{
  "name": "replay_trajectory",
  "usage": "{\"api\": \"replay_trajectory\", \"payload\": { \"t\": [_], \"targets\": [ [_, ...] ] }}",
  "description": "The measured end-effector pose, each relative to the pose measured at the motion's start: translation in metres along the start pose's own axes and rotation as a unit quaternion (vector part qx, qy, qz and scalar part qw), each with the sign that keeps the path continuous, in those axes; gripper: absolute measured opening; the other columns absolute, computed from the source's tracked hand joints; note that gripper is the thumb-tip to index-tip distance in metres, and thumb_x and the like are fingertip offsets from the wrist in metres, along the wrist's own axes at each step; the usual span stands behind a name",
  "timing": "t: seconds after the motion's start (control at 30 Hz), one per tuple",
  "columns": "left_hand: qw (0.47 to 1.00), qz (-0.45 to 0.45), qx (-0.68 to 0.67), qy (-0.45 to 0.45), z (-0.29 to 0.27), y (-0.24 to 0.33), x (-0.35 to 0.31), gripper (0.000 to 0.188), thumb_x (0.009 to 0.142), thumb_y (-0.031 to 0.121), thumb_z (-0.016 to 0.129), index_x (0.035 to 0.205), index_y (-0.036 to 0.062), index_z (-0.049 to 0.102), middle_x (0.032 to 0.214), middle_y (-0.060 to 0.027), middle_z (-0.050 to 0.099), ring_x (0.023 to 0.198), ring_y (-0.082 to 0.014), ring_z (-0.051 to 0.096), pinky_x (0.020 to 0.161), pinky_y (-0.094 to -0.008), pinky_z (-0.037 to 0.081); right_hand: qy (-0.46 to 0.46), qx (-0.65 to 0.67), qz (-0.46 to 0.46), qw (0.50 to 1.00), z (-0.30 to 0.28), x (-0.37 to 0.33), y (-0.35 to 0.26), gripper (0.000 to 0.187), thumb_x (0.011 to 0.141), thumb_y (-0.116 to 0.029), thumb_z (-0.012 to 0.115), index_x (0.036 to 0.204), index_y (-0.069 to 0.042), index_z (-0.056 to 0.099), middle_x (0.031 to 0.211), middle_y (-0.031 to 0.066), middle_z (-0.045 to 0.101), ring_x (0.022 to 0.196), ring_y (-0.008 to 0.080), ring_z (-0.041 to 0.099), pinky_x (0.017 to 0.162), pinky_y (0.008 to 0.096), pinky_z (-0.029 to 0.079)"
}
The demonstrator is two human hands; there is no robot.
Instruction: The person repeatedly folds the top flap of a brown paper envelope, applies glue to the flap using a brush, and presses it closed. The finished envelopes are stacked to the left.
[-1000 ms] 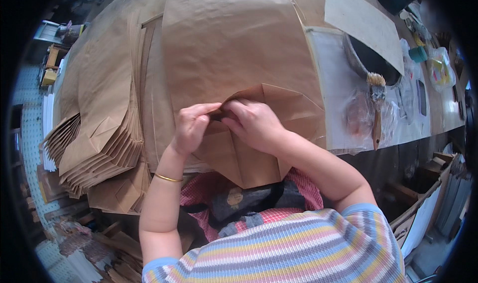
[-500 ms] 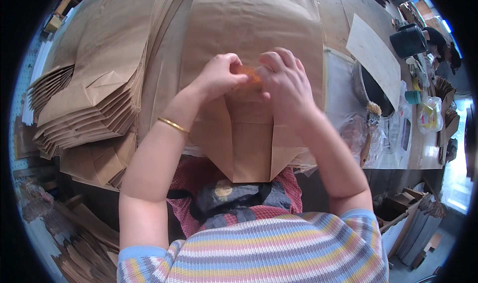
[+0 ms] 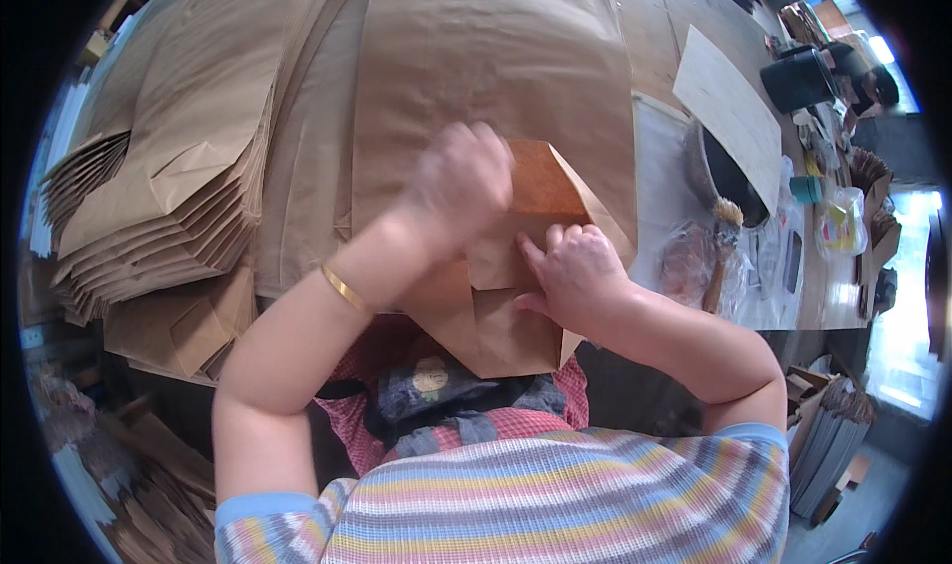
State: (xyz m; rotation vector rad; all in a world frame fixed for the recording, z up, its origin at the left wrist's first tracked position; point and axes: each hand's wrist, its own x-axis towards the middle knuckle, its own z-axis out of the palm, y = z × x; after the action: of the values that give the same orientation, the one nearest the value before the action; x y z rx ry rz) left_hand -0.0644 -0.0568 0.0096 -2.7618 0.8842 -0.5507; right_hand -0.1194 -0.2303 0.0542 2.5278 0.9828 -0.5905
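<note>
A large brown paper bag (image 3: 496,58) lies flat in front of me, its near end folded into an angular bottom. A flap with a darker orange-brown patch (image 3: 550,179) shows between and beyond my hands. My right hand (image 3: 585,278) rests on the folded end, thumb spread from the fingers, nothing gripped in it. My left hand (image 3: 458,182) hovers at or over the flap's left side, curled and smeared by motion. Whether it holds an edge of the paper cannot be seen. A gold bangle (image 3: 344,288) circles my left wrist.
Stacked folded paper bags (image 3: 178,182) fan out on the left. At right, a pale board (image 3: 729,118) leans over a dark container (image 3: 709,167), beside a bristle brush (image 3: 726,232) and clear plastic. A dark bucket (image 3: 796,80) stands farther back.
Both hands were close together at the paper flap. My right hand has come down onto the folded end, my left has shifted slightly, and more of the orange-brown patch shows.
</note>
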Motion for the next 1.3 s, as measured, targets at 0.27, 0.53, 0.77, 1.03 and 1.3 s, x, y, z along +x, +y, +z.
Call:
{"api": "replay_trajectory", "payload": {
  "t": [0.27,0.53,0.77,1.03,1.3],
  "targets": [
    [0.868,-0.066,-0.098,-0.482,-0.02,0.078,-0.018,0.024,0.088,0.024,0.062,0.105,0.0092,0.071,0.107,-0.0102,0.066,0.103,-0.0267,0.065,0.079,-0.0344,0.055,-0.124,0.022,0.019,0.992,-0.018,0.045,0.002,0.035,0.083,-0.019,0.067,0.115,-0.009,0.056,0.1,0.0085,0.071,0.095,0.0253,0.07,0.075,0.0347,0.056],
    [0.821,-0.209,-0.049,-0.529,-0.044,-0.034,-0.008,0.058,0.071,0.013,0.076,0.124,0.0043,0.054,0.127,-0.0158,0.059,0.12,-0.0256,0.058,0.089,-0.0355,0.054,0.094,0.103,0.144,0.98,0.015,0.016,0.047,0.041,0.079,-0.008,0.063,0.119,-0.01,0.054,0.113,0.0131,0.064,0.104,0.0307,0.065,0.083,0.0403,0.055],
    [0.802,-0.155,-0.502,-0.282,-0.013,-0.07,-0.05,0.049,0.066,0.0,0.065,0.115,0.0019,0.064,0.124,-0.0169,0.057,0.114,-0.0338,0.056,0.098,-0.0377,0.045,0.073,0.215,-0.088,0.97,0.003,-0.001,0.067,0.023,0.069,-0.014,0.071,0.09,-0.007,0.065,0.091,0.0119,0.064,0.091,0.0321,0.065,0.075,0.0428,0.053],
    [0.818,-0.063,-0.494,-0.287,-0.007,-0.082,-0.042,0.039,0.068,0.004,0.07,0.107,0.0007,0.067,0.117,-0.0158,0.059,0.116,-0.0297,0.054,0.1,-0.0356,0.043,0.027,0.327,0.039,0.944,-0.001,0.036,0.076,0.008,0.077,-0.008,0.064,0.08,-0.003,0.07,0.086,0.0173,0.069,0.079,0.0368,0.066,0.074,0.0449,0.054],
    [0.814,-0.259,-0.462,-0.24,0.015,-0.044,-0.042,0.015,0.08,0.013,0.07,0.085,-0.0003,0.063,0.088,-0.0155,0.061,0.089,-0.0313,0.059,0.081,-0.0405,0.047,0.346,0.251,-0.009,0.904,0.012,0.003,0.064,0.028,0.076,-0.007,0.065,0.104,-0.009,0.068,0.078,0.0069,0.057,0.078,0.0271,0.062,0.071,0.0392,0.052]
  ]
}}
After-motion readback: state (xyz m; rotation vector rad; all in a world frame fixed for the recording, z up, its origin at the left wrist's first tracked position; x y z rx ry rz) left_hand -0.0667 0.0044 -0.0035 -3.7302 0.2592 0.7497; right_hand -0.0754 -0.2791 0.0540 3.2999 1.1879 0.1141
